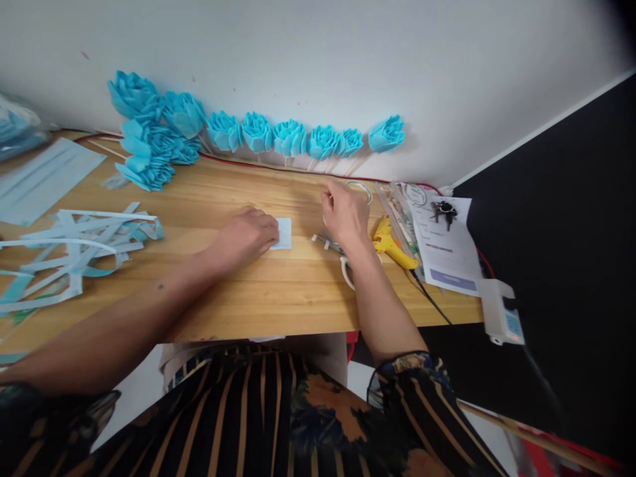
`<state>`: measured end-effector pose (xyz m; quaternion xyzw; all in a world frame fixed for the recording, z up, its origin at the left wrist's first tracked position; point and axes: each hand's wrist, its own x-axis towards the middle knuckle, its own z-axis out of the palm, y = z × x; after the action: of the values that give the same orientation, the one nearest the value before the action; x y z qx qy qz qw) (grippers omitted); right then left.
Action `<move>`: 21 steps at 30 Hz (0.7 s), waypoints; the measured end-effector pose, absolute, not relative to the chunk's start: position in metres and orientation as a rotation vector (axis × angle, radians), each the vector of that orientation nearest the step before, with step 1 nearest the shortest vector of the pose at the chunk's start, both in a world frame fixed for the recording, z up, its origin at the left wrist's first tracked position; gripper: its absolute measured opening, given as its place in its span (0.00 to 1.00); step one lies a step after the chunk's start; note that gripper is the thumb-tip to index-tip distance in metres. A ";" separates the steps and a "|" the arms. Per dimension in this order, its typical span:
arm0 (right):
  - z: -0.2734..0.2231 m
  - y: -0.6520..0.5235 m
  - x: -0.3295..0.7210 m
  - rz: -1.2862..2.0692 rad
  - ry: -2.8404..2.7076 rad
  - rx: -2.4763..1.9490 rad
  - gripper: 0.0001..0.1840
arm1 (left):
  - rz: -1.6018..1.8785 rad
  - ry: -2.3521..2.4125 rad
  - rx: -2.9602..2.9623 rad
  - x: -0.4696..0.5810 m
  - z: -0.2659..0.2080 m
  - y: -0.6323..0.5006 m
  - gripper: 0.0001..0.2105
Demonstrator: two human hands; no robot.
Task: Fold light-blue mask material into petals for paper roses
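Pale wall fills the top of the frame, with blue petalled flowers lined up against it above a wood-grained counter. Just left of the counter's middle, the left hand rests with its fingers bent over the left edge of a small light-blue square, which lies flat at the centre of the frame; I cannot tell whether that grip pinches it or only presses on it. Right of centre, the right hand has its fingers curled inward, and whether its grip has anything in it cannot be told. Near that hand lie a ring-shaped roll, partly hidden, and a yellow glue gun. Farther right, keys sit on a printed sheet. Tangled light-blue strips spread across the left of the frame.
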<state>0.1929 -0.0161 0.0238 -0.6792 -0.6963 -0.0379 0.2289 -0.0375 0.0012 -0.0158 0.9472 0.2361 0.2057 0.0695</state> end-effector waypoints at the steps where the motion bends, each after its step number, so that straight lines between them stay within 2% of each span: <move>1: 0.022 -0.016 0.191 -0.068 -1.945 -1.831 0.18 | 0.597 0.710 2.859 -0.039 -0.017 0.002 0.09; 12: 0.008 -0.018 0.171 0.240 -2.291 -1.495 0.06 | 0.590 0.620 2.829 -0.042 -0.020 0.009 0.11; 21: -0.002 -0.018 0.169 0.276 -2.303 -1.575 0.04 | 0.598 0.660 2.745 -0.042 -0.017 0.009 0.11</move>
<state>0.1688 -0.0177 -0.0018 -0.5538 -0.8096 0.0972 0.1682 -0.0419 0.0087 -0.0172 0.9435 0.2267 0.2055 0.1276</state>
